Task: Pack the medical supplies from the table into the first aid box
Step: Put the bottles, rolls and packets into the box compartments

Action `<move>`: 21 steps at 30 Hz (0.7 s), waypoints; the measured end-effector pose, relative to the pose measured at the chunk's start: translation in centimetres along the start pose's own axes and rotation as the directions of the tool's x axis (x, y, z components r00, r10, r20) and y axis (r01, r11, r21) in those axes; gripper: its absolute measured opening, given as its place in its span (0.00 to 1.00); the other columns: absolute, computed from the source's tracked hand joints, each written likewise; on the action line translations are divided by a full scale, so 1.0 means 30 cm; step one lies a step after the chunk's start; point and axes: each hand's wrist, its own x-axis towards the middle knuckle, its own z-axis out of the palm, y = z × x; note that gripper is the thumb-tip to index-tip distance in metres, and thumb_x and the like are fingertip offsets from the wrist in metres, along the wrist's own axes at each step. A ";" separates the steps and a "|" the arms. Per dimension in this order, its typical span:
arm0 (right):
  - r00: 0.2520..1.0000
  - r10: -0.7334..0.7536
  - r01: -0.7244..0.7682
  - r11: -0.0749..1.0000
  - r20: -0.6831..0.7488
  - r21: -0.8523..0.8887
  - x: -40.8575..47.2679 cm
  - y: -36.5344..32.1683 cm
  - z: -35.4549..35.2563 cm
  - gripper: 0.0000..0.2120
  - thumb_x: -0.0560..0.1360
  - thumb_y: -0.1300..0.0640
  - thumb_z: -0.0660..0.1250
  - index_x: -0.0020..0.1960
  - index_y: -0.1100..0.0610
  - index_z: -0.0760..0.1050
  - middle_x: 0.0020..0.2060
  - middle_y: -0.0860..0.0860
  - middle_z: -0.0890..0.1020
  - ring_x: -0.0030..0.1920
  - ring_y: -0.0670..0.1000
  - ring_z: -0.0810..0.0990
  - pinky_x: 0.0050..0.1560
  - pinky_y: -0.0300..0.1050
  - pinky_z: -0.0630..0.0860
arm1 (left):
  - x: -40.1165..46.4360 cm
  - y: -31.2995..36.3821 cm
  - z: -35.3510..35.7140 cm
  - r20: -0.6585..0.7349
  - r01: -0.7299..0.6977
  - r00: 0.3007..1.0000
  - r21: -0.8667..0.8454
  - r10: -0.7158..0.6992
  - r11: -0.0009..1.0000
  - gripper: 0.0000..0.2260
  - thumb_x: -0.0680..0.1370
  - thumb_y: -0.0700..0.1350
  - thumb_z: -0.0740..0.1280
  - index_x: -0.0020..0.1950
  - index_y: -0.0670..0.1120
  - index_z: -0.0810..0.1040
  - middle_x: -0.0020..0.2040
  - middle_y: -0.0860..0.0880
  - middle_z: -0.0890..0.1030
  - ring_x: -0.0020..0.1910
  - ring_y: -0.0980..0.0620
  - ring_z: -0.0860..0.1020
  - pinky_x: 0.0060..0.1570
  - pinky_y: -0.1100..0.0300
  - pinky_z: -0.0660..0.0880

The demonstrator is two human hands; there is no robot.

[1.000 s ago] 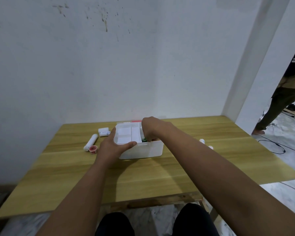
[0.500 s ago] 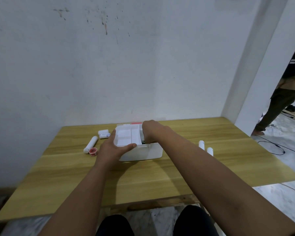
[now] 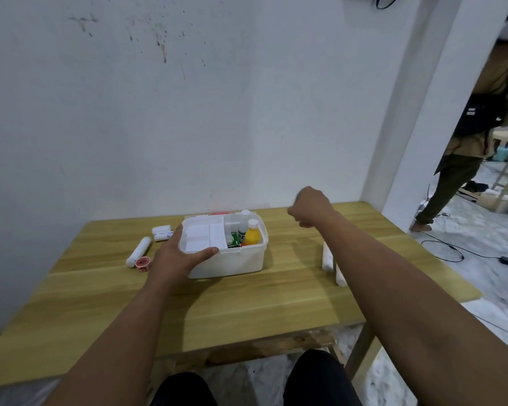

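The white first aid box (image 3: pixel 241 262) stands open on the wooden table (image 3: pixel 247 306). Inside it are an orange bottle (image 3: pixel 252 234), a clear bottle (image 3: pixel 245 219), a green packet (image 3: pixel 234 240) and a white divider tray (image 3: pixel 201 238). My left hand (image 3: pixel 178 256) grips the box's front left corner. My right hand (image 3: pixel 310 208) hovers to the right of the box, above the table, fingers curled with nothing in them. Left of the box lie a white roll (image 3: pixel 139 251), a small red tape roll (image 3: pixel 143 263) and a white packet (image 3: pixel 162 232). Two white rolls (image 3: pixel 327 256) lie to the right.
A white wall runs along the table's far edge. A white pillar stands at the right. Beyond it a person (image 3: pixel 464 159) stands on the tiled floor, where black cables (image 3: pixel 452 250) trail. My knees show under the table's near edge.
My right hand has come out of the box and moved up and to the right, uncovering the bottles inside. My left hand stays on the box's corner.
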 end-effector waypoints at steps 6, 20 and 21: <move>0.971 0.237 -0.211 0.917 0.037 -0.340 -0.066 0.233 0.015 0.03 0.73 0.55 0.67 0.42 0.54 0.75 0.40 0.51 0.80 0.39 0.51 0.79 0.36 0.44 0.74 | -0.008 0.006 0.004 -0.004 -0.025 1.000 -0.032 0.025 0.999 0.49 0.66 0.64 0.77 0.81 0.53 0.60 0.76 0.48 0.69 0.73 0.44 0.68 0.63 0.46 0.71; 0.952 0.283 -0.231 0.917 0.120 -0.325 -0.064 0.236 0.140 0.16 0.79 0.49 0.67 0.39 0.59 0.71 0.48 0.54 0.81 0.40 0.55 0.75 0.44 0.46 0.73 | -0.002 -0.003 0.005 0.003 -0.010 1.000 -0.010 0.010 1.000 0.50 0.65 0.66 0.77 0.81 0.54 0.58 0.77 0.48 0.67 0.74 0.43 0.67 0.63 0.44 0.72; 0.952 0.280 -0.232 0.922 0.120 -0.311 -0.062 0.227 0.142 0.17 0.78 0.49 0.68 0.37 0.58 0.68 0.47 0.55 0.81 0.42 0.56 0.75 0.45 0.47 0.73 | -0.003 -0.003 0.005 0.005 -0.014 1.000 -0.003 0.014 1.000 0.50 0.65 0.66 0.76 0.81 0.53 0.58 0.77 0.47 0.67 0.74 0.43 0.67 0.63 0.44 0.72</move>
